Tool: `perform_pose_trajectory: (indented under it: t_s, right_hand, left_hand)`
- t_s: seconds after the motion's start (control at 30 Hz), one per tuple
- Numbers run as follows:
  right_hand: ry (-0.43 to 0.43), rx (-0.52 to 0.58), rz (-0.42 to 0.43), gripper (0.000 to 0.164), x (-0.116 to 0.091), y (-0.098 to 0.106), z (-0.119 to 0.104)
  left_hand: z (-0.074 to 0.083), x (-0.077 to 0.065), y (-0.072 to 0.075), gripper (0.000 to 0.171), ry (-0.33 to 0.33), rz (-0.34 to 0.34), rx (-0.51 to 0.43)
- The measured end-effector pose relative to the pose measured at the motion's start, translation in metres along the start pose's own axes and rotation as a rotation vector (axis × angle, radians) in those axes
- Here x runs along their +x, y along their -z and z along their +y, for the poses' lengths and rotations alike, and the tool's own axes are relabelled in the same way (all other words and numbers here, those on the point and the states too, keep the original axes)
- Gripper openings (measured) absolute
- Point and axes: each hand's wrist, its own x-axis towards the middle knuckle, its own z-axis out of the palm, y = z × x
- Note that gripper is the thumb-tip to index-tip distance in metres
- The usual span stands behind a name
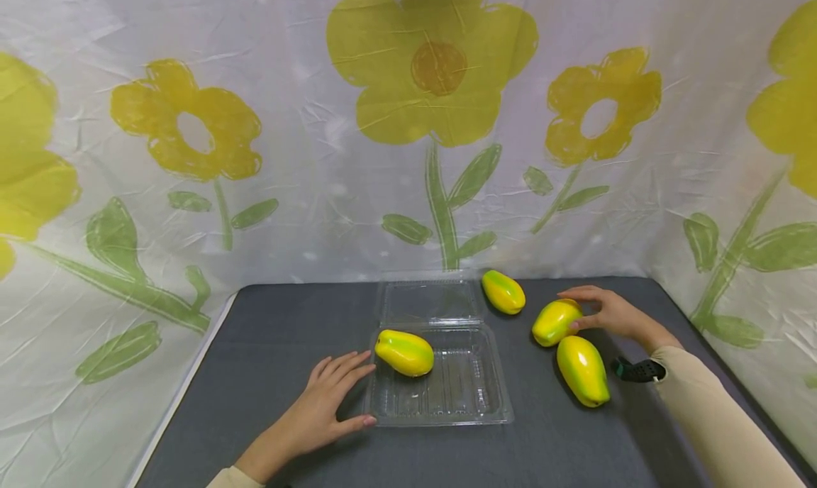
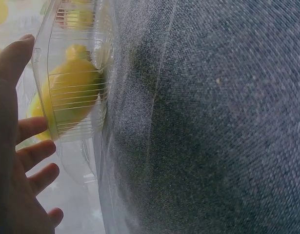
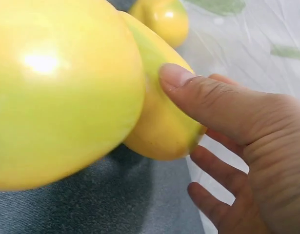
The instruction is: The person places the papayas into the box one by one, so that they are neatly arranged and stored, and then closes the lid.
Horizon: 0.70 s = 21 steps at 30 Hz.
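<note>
My left hand (image 1: 319, 406) is spread beside the left edge of a clear plastic clamshell box (image 1: 469, 381), its fingertips right at the rim. Inside the box, on the left, lies a yellow-green papaya (image 1: 405, 353), which shows through the ribbed wall in the left wrist view. On the right, my right hand (image 1: 615, 316) holds another papaya (image 1: 552, 325) between thumb and fingers; the thumb presses its side in the right wrist view, and the fingers are partly hidden behind it. A third papaya (image 1: 583, 371) lies just in front of the held one.
One more papaya (image 1: 503, 292) lies at the back, by the right side of the box's opened lid (image 1: 430, 300). Everything stands on a dark grey cloth-covered table (image 1: 287, 318). Behind and along both sides hangs a white curtain (image 1: 306, 154) printed with yellow flowers.
</note>
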Motion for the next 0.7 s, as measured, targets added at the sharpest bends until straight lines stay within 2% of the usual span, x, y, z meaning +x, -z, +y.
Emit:
perform_pose_trajectory:
  t_s: [0.37,0.7]
  right_hand:
    - [-0.046,0.045,-0.067,0.071,0.004,0.004,0.01]
    - [-0.064,0.04,-0.076,0.073,0.009,0.002,0.011]
  left_hand:
    - [-0.001,0.0,-0.001,0.076,0.001,0.001,-0.012]
    - [0.0,-0.001,0.001,0.077,0.02,-0.013,-0.027]
